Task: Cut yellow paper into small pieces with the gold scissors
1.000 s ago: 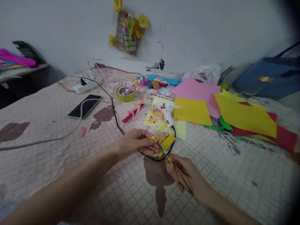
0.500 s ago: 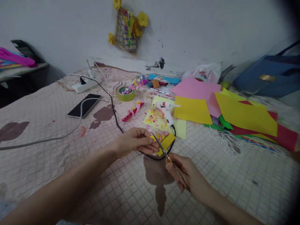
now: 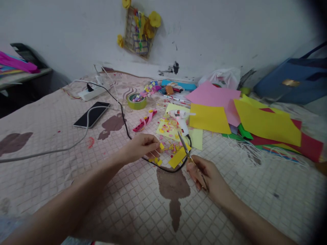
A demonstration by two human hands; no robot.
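My left hand (image 3: 146,146) pinches a small yellow piece (image 3: 161,146) between thumb and fingers. A pair of scissors (image 3: 188,156) is in my right hand (image 3: 203,173), its blades pointing up and away over the end of a yellow strip (image 3: 176,159). That strip lies on the patterned cloth between my hands. Beneath my left hand are small yellow scraps (image 3: 155,161). Just beyond the strip, tiny coloured bits (image 3: 172,148) are scattered. A white glue gun (image 3: 181,119) rests on a pale yellow sheet (image 3: 196,137).
A black cable (image 3: 125,124) loops around the strip and under my left hand. On the left are a phone (image 3: 92,115) and a power strip (image 3: 94,92). Green tape (image 3: 137,102) and a red piece (image 3: 144,121) lie beyond. Coloured sheets (image 3: 268,122) cover the right side.
My hands have moved apart. The scissors have left the small yellow piece and shifted right. My left hand has drawn back left with that piece, uncovering the yellow scraps below.
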